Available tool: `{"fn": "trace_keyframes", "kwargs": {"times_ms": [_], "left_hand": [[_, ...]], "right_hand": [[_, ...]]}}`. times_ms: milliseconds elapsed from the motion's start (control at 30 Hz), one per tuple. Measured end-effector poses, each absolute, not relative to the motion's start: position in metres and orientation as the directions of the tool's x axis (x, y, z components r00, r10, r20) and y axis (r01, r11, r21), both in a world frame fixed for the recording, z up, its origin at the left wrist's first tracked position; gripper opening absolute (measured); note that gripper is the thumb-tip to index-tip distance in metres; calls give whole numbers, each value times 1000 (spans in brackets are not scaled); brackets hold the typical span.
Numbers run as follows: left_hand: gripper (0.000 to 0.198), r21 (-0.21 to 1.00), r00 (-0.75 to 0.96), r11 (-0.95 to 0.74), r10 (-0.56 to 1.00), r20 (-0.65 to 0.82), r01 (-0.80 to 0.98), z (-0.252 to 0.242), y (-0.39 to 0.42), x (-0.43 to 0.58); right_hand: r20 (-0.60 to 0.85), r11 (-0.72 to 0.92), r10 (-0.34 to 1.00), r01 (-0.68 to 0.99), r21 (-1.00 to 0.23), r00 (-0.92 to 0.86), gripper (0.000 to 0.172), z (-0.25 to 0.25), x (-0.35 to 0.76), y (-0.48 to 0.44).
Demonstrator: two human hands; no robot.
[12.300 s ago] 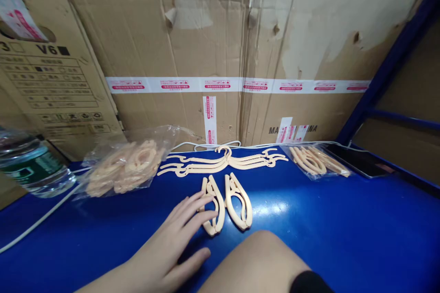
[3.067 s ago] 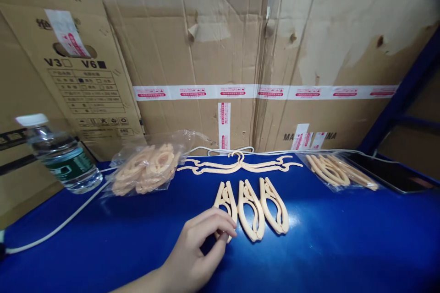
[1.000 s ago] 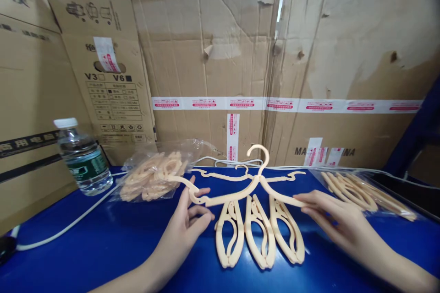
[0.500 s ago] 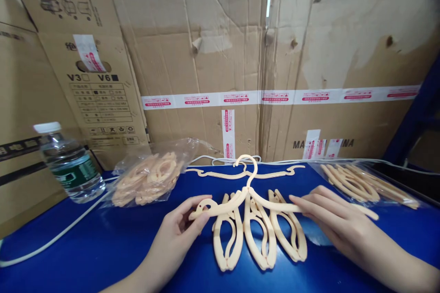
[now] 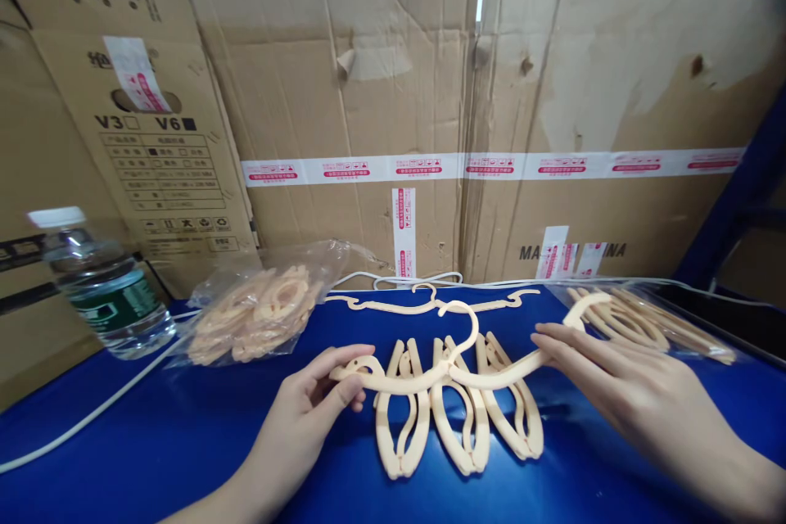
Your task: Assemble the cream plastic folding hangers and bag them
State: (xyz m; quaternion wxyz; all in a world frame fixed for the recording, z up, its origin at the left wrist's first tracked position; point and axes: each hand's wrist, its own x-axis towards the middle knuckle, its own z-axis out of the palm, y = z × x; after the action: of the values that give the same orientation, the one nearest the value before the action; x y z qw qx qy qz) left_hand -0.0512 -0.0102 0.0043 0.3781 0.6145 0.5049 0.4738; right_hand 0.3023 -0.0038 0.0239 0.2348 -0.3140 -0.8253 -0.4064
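Observation:
My left hand (image 5: 319, 405) pinches the left end of a cream folding hanger (image 5: 405, 384), and my right hand (image 5: 620, 377) grips its right arm. The hanger is spread wide with its hook upward, held above the blue table. Its right tip curls up past my right fingers. Below and behind it lie three folded hangers: the left one (image 5: 385, 434), the middle one (image 5: 439, 417) and the right one (image 5: 534, 422). Farther back, another spread hanger (image 5: 396, 309) rests on the table.
A clear bag of folded hangers (image 5: 270, 311) lies at the left, beside a water bottle (image 5: 110, 295). Another bagged set of hangers (image 5: 651, 323) is at the right. Cardboard sheets (image 5: 368, 115) stand behind the blue table (image 5: 214, 434), and a white cable (image 5: 79, 438) crosses its left side.
The held hanger's arms have swung from sloping down from the hook to bending upward at the ends. Its hook has dropped and turned right. The view has shifted slightly.

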Motion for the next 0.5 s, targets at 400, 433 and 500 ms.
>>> {"fn": "trace_keyframes", "kwargs": {"times_ms": [400, 433, 500], "left_hand": [[40, 972, -26, -154, 987, 161, 179, 7, -10, -50], [40, 973, -27, -155, 986, 162, 173, 6, -10, -50], [41, 973, -27, -158, 986, 165, 170, 6, -10, -50]], "right_hand": [[753, 671, 453, 738, 65, -478, 27, 16, 295, -3], [768, 664, 461, 747, 34, -445, 24, 16, 295, -2], [782, 660, 485, 751, -35, -391, 23, 16, 295, -1]]}}
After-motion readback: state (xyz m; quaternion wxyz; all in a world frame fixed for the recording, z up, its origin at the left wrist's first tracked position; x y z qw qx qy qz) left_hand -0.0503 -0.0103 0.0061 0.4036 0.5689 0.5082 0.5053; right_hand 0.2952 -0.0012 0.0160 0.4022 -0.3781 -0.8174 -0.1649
